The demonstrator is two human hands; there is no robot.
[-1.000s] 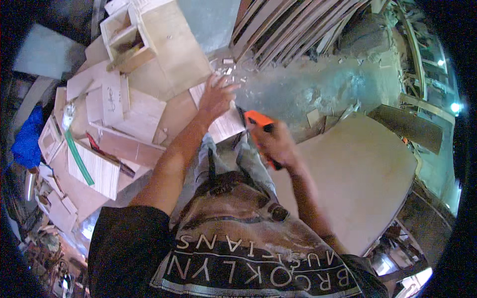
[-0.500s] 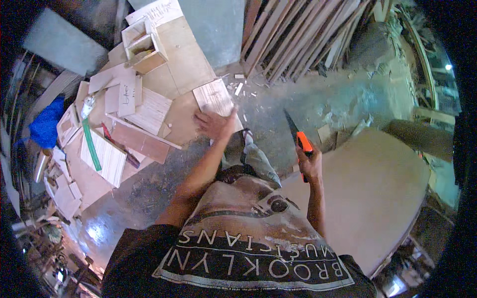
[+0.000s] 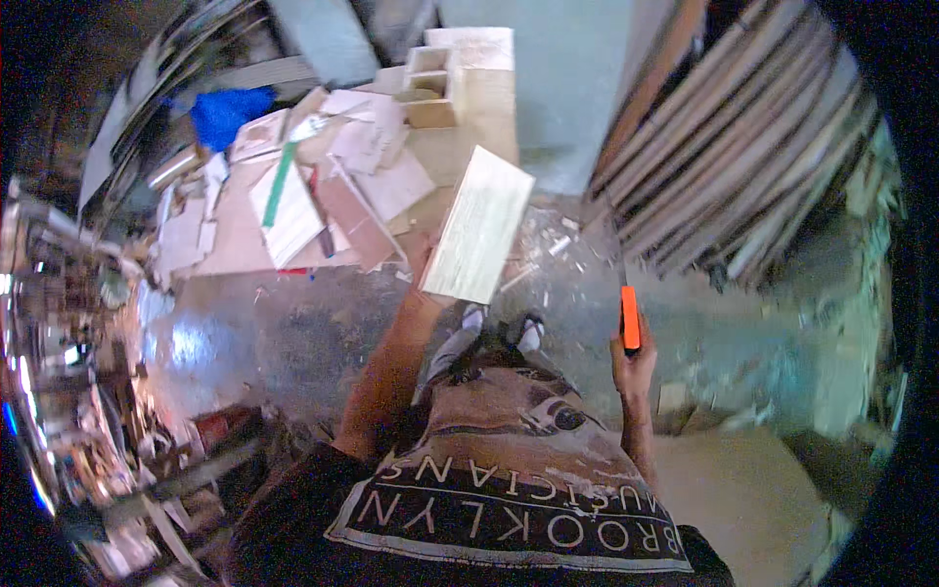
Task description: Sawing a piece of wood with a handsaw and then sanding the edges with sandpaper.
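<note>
While left grip (image 3: 421, 262) clasps pale board (image 3: 479, 233) mid-frame, right grip (image 3: 634, 366) holds orange-handled saw (image 3: 630, 315), right of center.

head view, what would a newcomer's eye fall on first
The eye would probably land on the pale rectangular wooden board near the centre, held in the left hand. Next comes the bright orange-handled saw right of centre, in the right hand. The crumpled bright-blue bundle stands out at upper left.
</note>
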